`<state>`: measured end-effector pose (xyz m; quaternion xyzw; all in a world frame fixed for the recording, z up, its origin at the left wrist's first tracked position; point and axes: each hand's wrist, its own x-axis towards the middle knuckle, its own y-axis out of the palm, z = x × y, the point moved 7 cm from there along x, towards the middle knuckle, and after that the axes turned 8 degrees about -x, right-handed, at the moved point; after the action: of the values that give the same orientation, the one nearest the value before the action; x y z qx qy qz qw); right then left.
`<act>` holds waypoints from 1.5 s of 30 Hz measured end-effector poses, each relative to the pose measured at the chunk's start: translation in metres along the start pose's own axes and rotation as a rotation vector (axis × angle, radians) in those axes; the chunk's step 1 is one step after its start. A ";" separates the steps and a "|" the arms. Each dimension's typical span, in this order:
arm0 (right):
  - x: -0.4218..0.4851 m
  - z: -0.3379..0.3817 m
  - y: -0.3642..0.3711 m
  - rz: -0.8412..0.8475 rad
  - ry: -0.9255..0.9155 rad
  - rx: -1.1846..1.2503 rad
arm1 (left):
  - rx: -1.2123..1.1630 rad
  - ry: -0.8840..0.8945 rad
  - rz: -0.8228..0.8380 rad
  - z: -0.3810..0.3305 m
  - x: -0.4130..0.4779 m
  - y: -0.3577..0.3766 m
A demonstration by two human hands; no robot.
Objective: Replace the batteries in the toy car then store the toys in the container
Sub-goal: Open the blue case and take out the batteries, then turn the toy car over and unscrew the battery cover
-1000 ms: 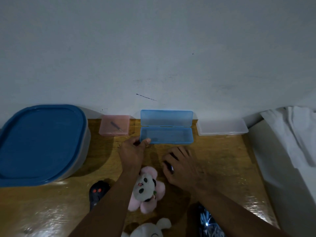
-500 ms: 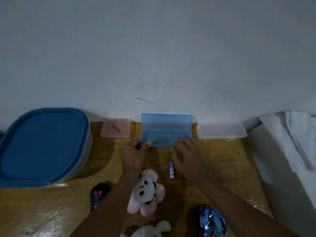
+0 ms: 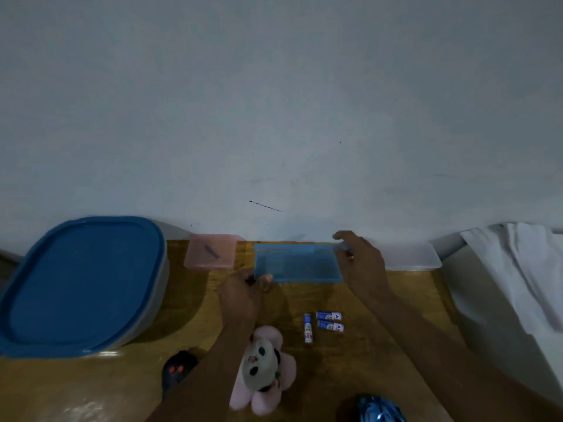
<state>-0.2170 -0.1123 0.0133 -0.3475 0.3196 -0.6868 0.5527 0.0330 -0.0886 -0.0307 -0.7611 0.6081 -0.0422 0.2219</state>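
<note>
A small blue plastic case [image 3: 297, 264] lies at the back of the wooden table [image 3: 396, 315] with its lid down. My left hand [image 3: 243, 292] pinches its near left corner. My right hand [image 3: 359, 263] grips its right end. Three blue-and-white batteries [image 3: 323, 324] lie loose on the table just in front of the case. The shiny blue toy car [image 3: 377, 411] shows at the bottom edge. A pink panda plush [image 3: 263, 371] lies beside my left forearm. The big container with a blue lid [image 3: 79, 284] stands at the left.
A pink case [image 3: 211, 251] holding a small screwdriver sits left of the blue case, and a clear case [image 3: 411, 257] sits to its right. A black remote with red buttons [image 3: 176, 371] lies near the front. White cloth [image 3: 524, 269] hangs off the right side. The wall runs behind.
The blue case's lid has come down from upright. My right hand left the batteries and moved to the case's right end. Three batteries now lie uncovered on the table.
</note>
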 end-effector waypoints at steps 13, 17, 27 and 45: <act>-0.023 0.006 0.025 0.196 -0.376 -0.576 | 0.099 0.020 0.045 -0.008 0.005 0.006; -0.021 0.011 0.024 0.205 -0.370 -0.583 | 0.127 -0.011 0.031 -0.005 0.012 0.007; -0.021 0.010 0.029 0.292 -0.295 -0.588 | 0.131 -0.060 0.035 -0.011 0.014 0.006; -0.059 0.110 0.040 0.386 -0.285 -0.306 | 0.217 0.094 -0.172 -0.019 -0.042 -0.088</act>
<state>-0.0955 -0.0676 0.0336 -0.4525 0.3989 -0.4569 0.6537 0.0954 -0.0398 0.0291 -0.7792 0.5420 -0.1620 0.2698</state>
